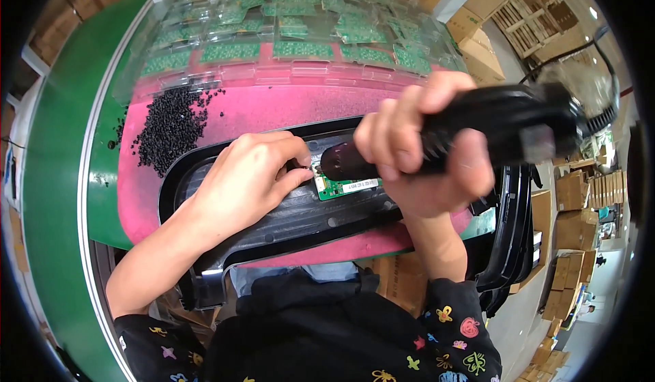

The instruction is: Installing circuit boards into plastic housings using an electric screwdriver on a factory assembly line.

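Note:
My right hand (409, 146) is wrapped round a black electric screwdriver (512, 119), held nearly level with its nose pointing left. The nose reaches the upper left part of a small green circuit board (334, 192), which has a white label and a white connector. The board lies inside a long black plastic housing (286, 228). At the board's left edge, my left hand (249, 174) has its thumb and forefinger pinched close to the screwdriver's nose. Whatever lies between those fingertips is too small to make out. The screwdriver's nose hides part of the board.
A heap of small black screws (169, 126) lies on the pink mat (263, 105), left of the housing. Behind it, clear plastic trays (297, 75) carry several green boards. More black housings (508, 232) stand at the right. The screwdriver's coiled cord (602, 119) runs up at the right.

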### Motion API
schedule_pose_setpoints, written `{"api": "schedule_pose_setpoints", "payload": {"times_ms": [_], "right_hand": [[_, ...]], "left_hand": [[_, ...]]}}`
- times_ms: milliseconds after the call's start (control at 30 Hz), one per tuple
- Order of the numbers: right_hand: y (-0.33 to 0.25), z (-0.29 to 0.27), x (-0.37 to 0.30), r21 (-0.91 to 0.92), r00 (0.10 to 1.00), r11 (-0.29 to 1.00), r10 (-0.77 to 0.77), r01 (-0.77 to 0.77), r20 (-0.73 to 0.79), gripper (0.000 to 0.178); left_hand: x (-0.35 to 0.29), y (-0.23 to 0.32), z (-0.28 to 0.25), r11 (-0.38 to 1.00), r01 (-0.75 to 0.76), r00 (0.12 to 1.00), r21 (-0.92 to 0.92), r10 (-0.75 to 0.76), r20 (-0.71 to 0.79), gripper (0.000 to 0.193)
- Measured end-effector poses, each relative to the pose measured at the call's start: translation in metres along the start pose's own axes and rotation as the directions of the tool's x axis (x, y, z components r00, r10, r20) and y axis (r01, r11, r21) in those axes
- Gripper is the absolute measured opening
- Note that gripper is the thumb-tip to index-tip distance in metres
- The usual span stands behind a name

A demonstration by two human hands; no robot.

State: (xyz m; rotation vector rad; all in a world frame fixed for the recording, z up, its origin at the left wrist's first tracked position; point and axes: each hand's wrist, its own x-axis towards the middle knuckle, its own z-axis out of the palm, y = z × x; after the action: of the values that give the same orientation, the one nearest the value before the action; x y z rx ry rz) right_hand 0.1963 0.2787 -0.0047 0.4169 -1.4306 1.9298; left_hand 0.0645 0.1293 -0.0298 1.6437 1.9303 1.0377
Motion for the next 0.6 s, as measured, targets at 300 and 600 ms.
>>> {"api": "schedule_pose_setpoints", "payload": {"times_ms": [300, 600], "right_hand": [[-0.027, 0.015, -0.007, -0.024, 0.998, 1.000, -0.020, 0.018, -0.068, 0.044], [-0.018, 0.014, -0.009, -0.240, 0.969, 0.943, 0.201, -0.231, -0.142, 0.047]], "left_hand": [[0.004, -0.008, 0.004, 0.966, -0.228, 0.973, -0.119, 0.229, -0.002, 0.017], [0.002, -0.001, 0.003, 0.997, -0.066, 0.992, 0.043, 0.060, 0.112, 0.032]]}}
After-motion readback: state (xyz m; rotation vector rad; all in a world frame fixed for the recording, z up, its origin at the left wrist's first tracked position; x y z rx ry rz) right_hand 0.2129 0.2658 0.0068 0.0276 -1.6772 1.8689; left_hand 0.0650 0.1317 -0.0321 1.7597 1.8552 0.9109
